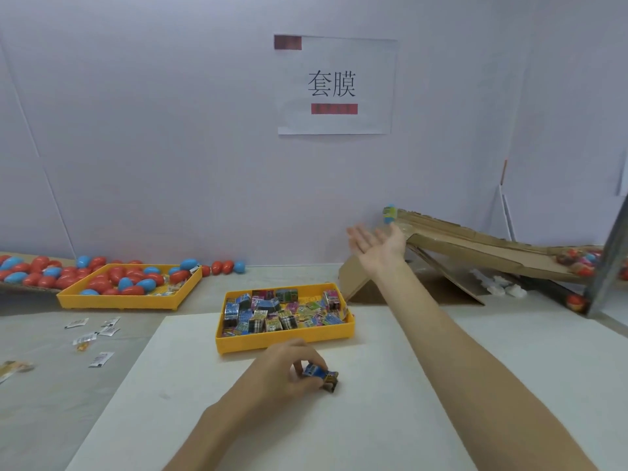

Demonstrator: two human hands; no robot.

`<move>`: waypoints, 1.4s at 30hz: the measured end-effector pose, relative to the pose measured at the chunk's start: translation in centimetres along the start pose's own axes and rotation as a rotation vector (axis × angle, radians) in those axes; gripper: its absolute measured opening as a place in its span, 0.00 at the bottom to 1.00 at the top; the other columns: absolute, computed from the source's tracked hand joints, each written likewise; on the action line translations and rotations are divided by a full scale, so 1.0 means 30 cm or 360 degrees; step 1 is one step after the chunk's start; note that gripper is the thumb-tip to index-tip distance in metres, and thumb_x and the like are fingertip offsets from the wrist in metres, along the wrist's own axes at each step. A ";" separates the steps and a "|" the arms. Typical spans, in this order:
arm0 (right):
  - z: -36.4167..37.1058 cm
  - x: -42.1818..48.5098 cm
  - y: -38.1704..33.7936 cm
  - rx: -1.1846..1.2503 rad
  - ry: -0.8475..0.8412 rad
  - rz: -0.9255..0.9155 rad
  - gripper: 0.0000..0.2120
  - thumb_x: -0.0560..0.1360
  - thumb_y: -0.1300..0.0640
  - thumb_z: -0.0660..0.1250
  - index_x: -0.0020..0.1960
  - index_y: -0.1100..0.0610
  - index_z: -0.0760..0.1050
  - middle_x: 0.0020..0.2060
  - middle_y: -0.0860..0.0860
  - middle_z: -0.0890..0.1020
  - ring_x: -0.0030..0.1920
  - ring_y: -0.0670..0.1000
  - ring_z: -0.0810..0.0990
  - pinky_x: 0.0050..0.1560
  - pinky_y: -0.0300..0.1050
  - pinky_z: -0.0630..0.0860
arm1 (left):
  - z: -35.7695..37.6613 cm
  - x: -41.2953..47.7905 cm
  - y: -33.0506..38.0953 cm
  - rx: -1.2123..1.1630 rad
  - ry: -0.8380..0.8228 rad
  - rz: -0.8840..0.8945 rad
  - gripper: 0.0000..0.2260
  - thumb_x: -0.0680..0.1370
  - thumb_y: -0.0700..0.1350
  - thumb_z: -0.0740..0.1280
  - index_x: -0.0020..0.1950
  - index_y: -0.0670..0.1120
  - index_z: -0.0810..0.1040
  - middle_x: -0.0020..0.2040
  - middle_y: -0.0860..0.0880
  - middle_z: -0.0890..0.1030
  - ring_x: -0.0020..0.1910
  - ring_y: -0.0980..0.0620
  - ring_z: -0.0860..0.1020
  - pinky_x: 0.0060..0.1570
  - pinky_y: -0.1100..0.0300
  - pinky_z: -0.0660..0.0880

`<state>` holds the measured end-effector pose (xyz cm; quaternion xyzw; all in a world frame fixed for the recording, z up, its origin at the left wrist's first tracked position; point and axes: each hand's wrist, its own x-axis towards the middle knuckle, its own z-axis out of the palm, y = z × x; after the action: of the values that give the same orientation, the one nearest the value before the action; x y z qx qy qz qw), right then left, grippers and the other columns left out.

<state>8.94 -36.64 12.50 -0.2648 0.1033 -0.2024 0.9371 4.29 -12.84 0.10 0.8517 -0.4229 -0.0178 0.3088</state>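
Left hand (289, 367) pinches a small, glossy, blue-and-dark printed wrapper (322, 376).

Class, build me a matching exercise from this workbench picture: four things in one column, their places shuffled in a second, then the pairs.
Things
1 wrapped egg
2 printed sleeve
3 red and blue eggs
4 loose sachets

Places
A pinched by the left hand
B in the leftmost yellow tray
C at the cardboard ramp upper end
D on the table left of the white board

Pairs: 1-C, 2-A, 3-B, 4-D
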 end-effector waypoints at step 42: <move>-0.257 -0.318 0.262 -0.2061 -0.1076 -0.1060 0.06 0.77 0.64 0.71 0.49 0.56 0.85 0.42 0.47 0.85 0.45 0.50 0.83 0.47 0.54 0.81 | -0.082 -0.014 0.017 -0.2276 0.0640 -0.0503 0.10 0.78 0.37 0.68 0.59 0.36 0.80 0.50 0.39 0.84 0.52 0.44 0.84 0.51 0.58 0.82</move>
<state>0.62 -29.90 2.63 -0.8198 -0.1737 -0.2801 0.4683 4.38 -11.50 2.27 0.4813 -0.1169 -0.1761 0.8507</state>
